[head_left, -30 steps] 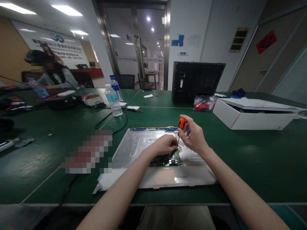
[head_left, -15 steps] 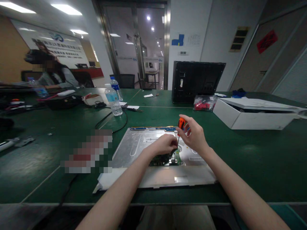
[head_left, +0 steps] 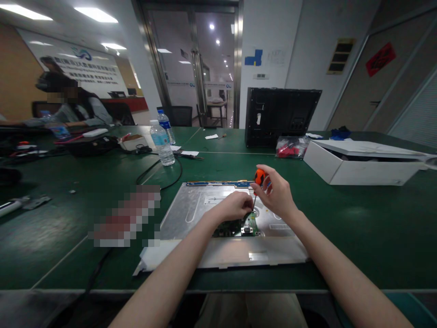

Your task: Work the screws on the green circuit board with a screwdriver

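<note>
My right hand (head_left: 274, 191) grips the orange and black handle of a screwdriver (head_left: 259, 176), held nearly upright. Its thin shaft runs down to the edge of a green circuit board (head_left: 252, 223). Close to the tip is my left hand (head_left: 235, 207), with fingers curled together over the board; whatever they pinch is hidden. The board lies on the silver metal back of a flat display panel (head_left: 191, 223). A narrow blue circuit strip (head_left: 218, 184) runs along the panel's far edge. Part of the green board is covered by my left hand and forearm.
Left of the panel is a blurred-out reddish item (head_left: 126, 218) and a black cable (head_left: 97, 269). Water bottles (head_left: 162, 143) stand farther back. A black monitor casing (head_left: 282, 116) and a white box (head_left: 358, 164) occupy the back right. A person (head_left: 75, 102) sits at the far left.
The screwdriver's handle has turned a little in my right hand, so more orange shows. Its tip stays at the same spot on the board, and my left hand has hardly moved.
</note>
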Available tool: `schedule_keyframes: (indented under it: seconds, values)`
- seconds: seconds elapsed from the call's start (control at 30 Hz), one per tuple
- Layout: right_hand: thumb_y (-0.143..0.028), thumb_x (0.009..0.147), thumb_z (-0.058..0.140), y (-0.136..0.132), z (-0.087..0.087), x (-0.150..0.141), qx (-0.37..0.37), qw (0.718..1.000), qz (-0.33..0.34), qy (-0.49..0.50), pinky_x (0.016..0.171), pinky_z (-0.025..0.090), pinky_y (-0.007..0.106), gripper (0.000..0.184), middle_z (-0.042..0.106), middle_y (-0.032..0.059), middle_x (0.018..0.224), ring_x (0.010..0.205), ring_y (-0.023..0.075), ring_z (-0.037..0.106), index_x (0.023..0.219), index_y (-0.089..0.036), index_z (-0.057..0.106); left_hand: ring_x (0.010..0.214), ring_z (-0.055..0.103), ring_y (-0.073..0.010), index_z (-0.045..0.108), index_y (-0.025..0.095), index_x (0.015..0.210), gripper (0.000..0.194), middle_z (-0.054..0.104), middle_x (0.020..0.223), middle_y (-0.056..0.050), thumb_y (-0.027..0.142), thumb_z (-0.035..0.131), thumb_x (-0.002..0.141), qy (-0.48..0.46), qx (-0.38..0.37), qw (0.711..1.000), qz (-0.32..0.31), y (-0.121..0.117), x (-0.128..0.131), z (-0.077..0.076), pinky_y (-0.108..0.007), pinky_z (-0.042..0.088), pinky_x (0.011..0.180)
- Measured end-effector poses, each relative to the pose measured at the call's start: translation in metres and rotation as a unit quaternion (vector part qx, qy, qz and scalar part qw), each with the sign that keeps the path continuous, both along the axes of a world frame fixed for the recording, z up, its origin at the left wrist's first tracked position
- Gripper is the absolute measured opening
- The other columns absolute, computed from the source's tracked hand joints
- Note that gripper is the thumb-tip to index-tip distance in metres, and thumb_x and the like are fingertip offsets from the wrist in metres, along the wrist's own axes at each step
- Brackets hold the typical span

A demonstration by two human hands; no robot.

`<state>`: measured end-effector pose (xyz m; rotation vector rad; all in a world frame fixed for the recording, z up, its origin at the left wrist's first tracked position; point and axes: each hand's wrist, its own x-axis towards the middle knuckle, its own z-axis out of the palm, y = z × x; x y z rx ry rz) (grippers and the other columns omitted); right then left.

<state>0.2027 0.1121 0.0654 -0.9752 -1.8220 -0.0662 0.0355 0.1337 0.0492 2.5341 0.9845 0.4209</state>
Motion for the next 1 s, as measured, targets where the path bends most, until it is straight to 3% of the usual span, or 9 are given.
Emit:
schedule_keyframes:
  seconds: [0.27,0.63,0.77,1.0]
  values:
    - [-0.023,0.085,0.054,-0.0017,0.0007,-0.0027,-0.015,1.000,0.003,0.004,0.055,0.046,0.025,0.046,0.060,0.0000,0.076,0.058,0.0122,0.055,0.129,-0.019,0.046,0.065,0.059,-0.0139,0.068,0.014,0.075,0.016,0.068,0.071,-0.002,0.003,0.056,0.071,-0.003,-0.008,1.000,-0.003,0.0008,0.0000,-0.0009,-0.021,0.041,0.061]
    - [-0.029,0.086,0.057,-0.0003,0.0006,-0.0007,-0.007,1.000,0.011,-0.005,0.053,0.045,0.025,0.043,0.060,0.0017,0.084,0.059,0.0121,0.054,0.126,-0.021,0.047,0.066,0.060,-0.0148,0.069,0.013,0.076,0.017,0.069,0.072,-0.003,0.004,0.056,0.072,-0.002,-0.008,1.000,-0.005,0.0014,0.0001,-0.0014,-0.022,0.041,0.061]
    - [-0.024,0.086,0.052,-0.0012,0.0003,-0.0025,-0.029,1.000,0.002,0.005,0.054,0.044,0.025,0.044,0.058,-0.0009,0.075,0.057,0.0120,0.054,0.129,-0.020,0.044,0.066,0.060,-0.0147,0.070,0.014,0.076,0.018,0.069,0.073,-0.003,0.004,0.055,0.071,-0.002,-0.010,1.000,-0.006,0.0017,0.0001,-0.0017,-0.021,0.041,0.061]
    - [-0.030,0.083,0.060,0.0016,-0.0012,-0.0022,-0.012,1.000,-0.017,0.011,0.052,0.039,0.023,0.038,0.053,-0.0047,0.069,0.051,0.0096,0.048,0.119,-0.021,0.049,0.066,0.060,-0.0144,0.070,0.014,0.076,0.019,0.069,0.073,-0.003,0.004,0.055,0.070,-0.003,-0.008,1.000,-0.002,0.0011,-0.0003,-0.0009,-0.021,0.041,0.061]
